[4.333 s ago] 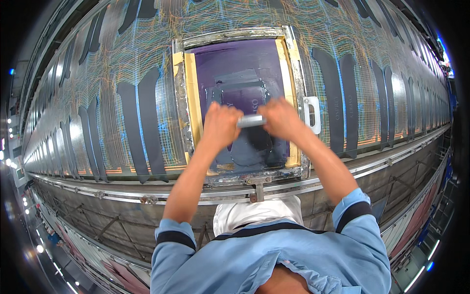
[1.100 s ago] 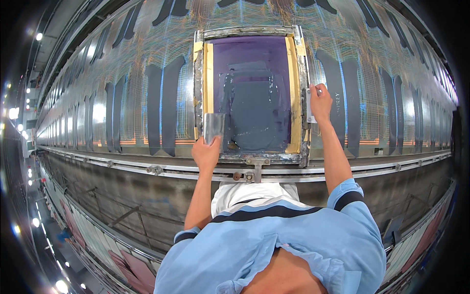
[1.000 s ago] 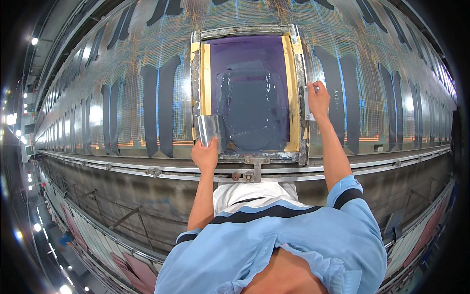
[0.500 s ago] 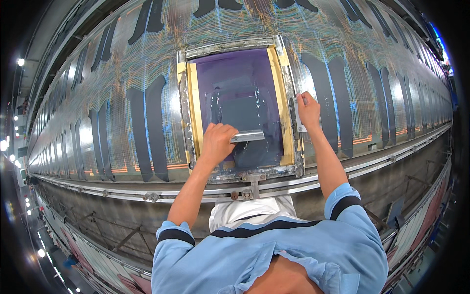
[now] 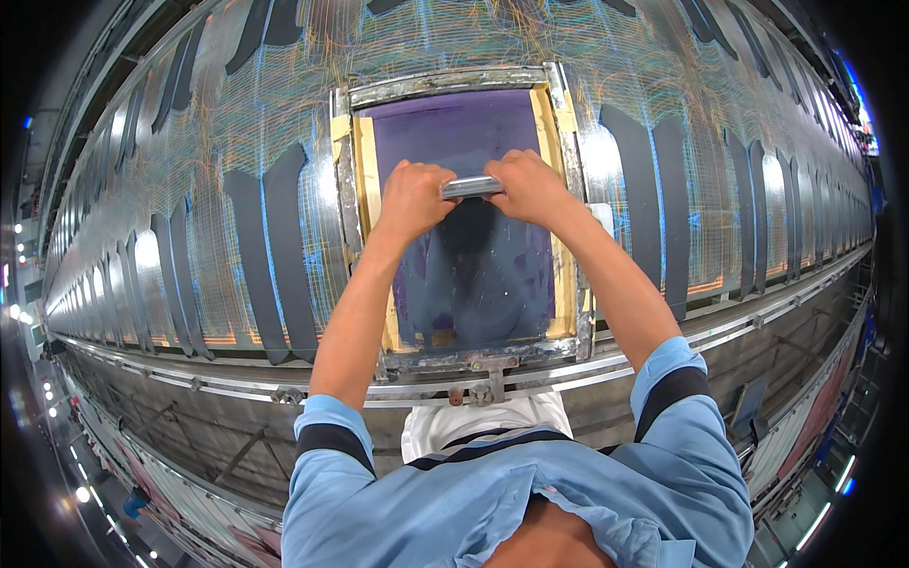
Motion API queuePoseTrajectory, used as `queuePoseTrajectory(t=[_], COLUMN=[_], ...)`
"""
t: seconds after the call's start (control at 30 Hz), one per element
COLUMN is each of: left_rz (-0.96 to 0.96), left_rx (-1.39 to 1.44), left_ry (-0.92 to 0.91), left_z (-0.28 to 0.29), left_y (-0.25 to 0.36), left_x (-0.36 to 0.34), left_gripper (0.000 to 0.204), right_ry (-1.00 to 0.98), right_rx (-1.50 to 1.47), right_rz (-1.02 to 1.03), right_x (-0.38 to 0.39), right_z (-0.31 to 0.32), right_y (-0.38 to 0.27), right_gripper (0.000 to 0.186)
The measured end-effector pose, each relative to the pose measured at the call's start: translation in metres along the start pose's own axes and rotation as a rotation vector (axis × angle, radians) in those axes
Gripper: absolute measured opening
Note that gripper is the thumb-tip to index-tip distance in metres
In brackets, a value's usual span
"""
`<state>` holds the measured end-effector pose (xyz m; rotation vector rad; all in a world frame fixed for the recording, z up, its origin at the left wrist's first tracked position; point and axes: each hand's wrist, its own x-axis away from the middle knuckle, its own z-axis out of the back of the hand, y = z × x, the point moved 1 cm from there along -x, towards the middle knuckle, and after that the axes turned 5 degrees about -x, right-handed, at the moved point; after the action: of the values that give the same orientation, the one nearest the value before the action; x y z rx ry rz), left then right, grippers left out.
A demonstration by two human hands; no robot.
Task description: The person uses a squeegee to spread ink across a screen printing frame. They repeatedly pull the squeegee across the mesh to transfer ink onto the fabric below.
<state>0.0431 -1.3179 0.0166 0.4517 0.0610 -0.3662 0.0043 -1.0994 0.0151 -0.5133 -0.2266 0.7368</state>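
Observation:
Both hands grip a squeegee with a metal handle (image 5: 471, 187) over the upper middle of a screen printing frame (image 5: 365, 241). My left hand (image 5: 414, 196) is closed round its left end, and my right hand (image 5: 532, 187) round its right end. Below the squeegee, the screen mesh (image 5: 473, 284) looks dark and wet, with purple showing along the top and sides. Yellowish tape (image 5: 551, 142) lines the inner sides of the frame. The squeegee's blade is hidden beneath the handle and my hands.
The frame lies on a long table (image 5: 606, 189) covered in thin coloured lines. Dark cut pieces (image 5: 249, 256) lie in pairs along both sides. A metal rail (image 5: 246, 386) with a clamp (image 5: 488, 369) runs along the near edge, close to my body.
My right hand has left the frame's right edge and taken hold of the squeegee. The squeegee, with my left hand on it, has moved away from me, up the screen.

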Motion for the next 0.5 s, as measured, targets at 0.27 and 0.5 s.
queuePoseTrajectory(t=[0.27,0.5], left_rz=[-0.001,-0.051], left_rx=[0.085,-0.052], left_ry=[0.035,0.068], left_z=[-0.025,-0.011], left_y=[0.085,0.050], left_x=[0.147,0.086], left_gripper=[0.023,0.017], right_ry=[0.070,0.011], right_rx=[-0.062,0.038], right_rz=[0.080,0.074], right_x=[0.139,0.081], right_z=[-0.044,-0.018], right_y=[-0.075,-0.046], right_gripper=[0.029,0.024])
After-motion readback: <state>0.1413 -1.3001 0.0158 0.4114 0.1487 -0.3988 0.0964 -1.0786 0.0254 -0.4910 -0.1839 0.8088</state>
